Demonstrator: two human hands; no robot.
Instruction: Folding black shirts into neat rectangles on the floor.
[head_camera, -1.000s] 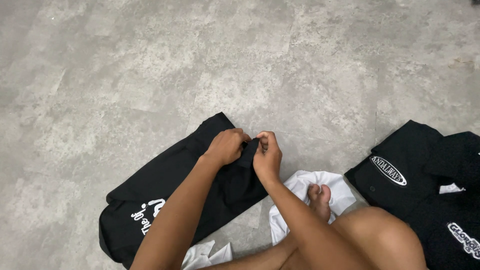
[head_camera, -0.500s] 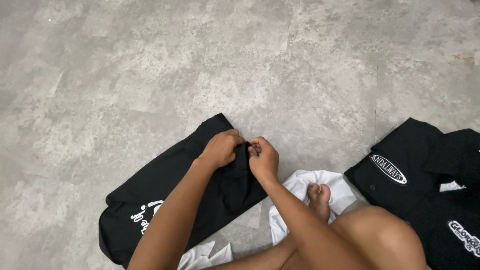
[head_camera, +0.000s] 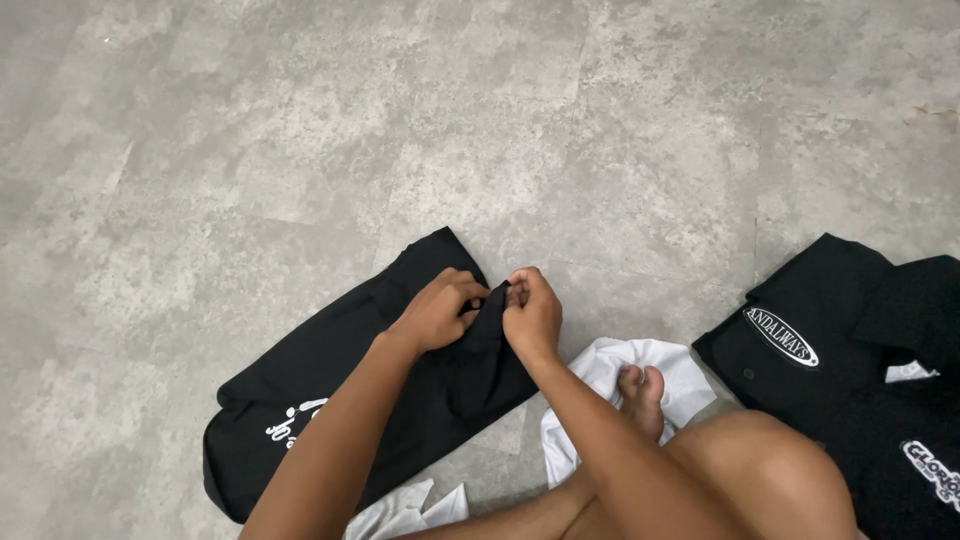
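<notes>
Since a moment ago barely shifted: folded soft black garment (head_camera: 360, 390) slanting across mottled grey concrete floor (head_camera: 300, 130), left hand (head_camera: 437, 312) and right hand (head_camera: 532, 315) both pinched shut on its upper edge, white cloth (head_camera: 600, 365) underfoot, black shirts (head_camera: 850, 370) at right, open floor beyond.

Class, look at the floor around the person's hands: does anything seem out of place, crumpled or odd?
Yes. A white cloth lies crumpled under the person's foot, not laid flat like the black garment that both hands, left hand and right hand, pinch at its edge.
</notes>
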